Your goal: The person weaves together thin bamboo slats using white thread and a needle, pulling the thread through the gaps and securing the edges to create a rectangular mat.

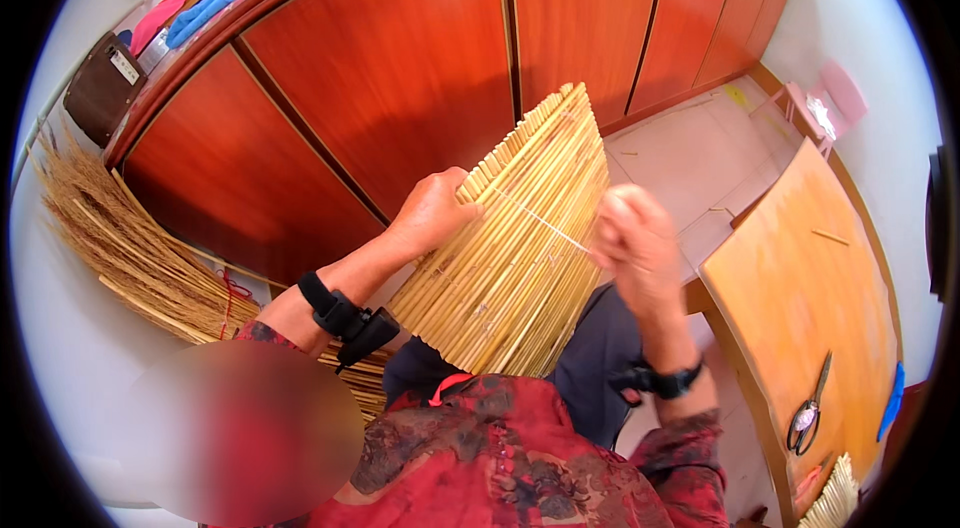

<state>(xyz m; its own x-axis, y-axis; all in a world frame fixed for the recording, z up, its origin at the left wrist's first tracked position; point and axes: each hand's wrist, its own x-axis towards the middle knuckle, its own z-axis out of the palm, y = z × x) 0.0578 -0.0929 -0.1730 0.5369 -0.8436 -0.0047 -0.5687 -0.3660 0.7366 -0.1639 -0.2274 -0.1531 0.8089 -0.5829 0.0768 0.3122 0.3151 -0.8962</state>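
A mat of yellow reed stalks (500, 283) laid side by side stands tilted over my lap, its stepped stalk ends toward the cabinet. My left hand (436, 212) grips its left edge, the thumb on the near face and the other fingers hidden behind. Across the upper part of the mat runs a thin white string (545, 221), drawn tight. It leads to my right hand (637, 240), which is closed around its end just off the mat's right edge. That hand is slightly smeared by motion.
Red-brown cabinets (390, 48) stand ahead. A bundle of plumed reeds (150, 248) leans at the left. On the wooden table (790, 268) to the right lie black-handled scissors (808, 416) and a reed piece (830, 237). Farther back is a pink chair (838, 96).
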